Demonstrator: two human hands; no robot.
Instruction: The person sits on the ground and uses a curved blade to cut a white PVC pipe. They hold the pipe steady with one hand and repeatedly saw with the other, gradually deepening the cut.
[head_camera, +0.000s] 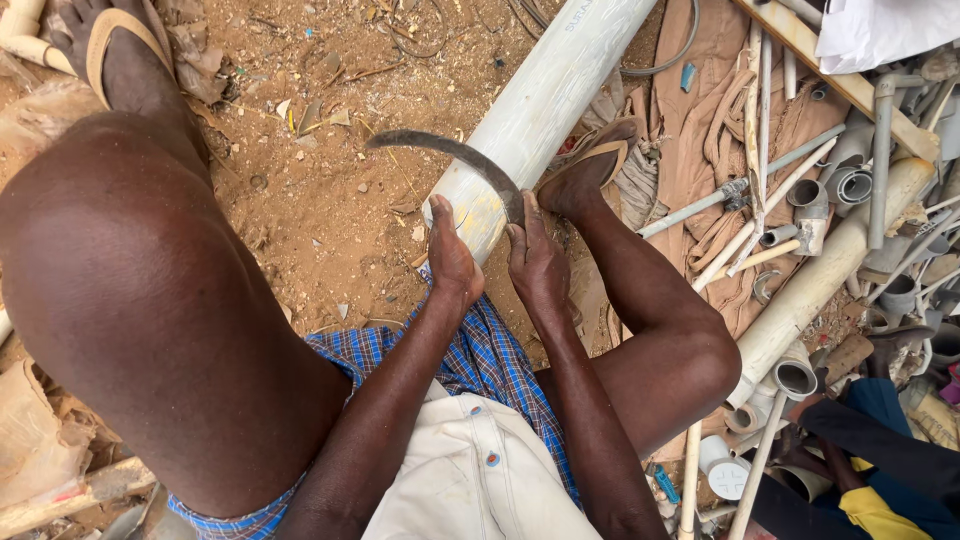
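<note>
At the far left, a foot in a tan flip-flop sandal (118, 52) rests on the reddish dirt ground (320, 200), with the bent knee filling the lower left. Toward the centre, a curved dark metal sickle blade (450, 155) arcs over the near end of a long white plastic pipe (545, 105) that runs up toward the top edge. The left hand (452, 255) presses flat against the pipe's end, fingers closed together. Just beside it, the right hand (535, 260) is clenched around the blade's lower end. The other sandalled foot (590, 170) bears on the pipe's right side. Further right lie a tan cloth (715, 150) and a heap of grey pipe offcuts and fittings (850, 190).
</note>
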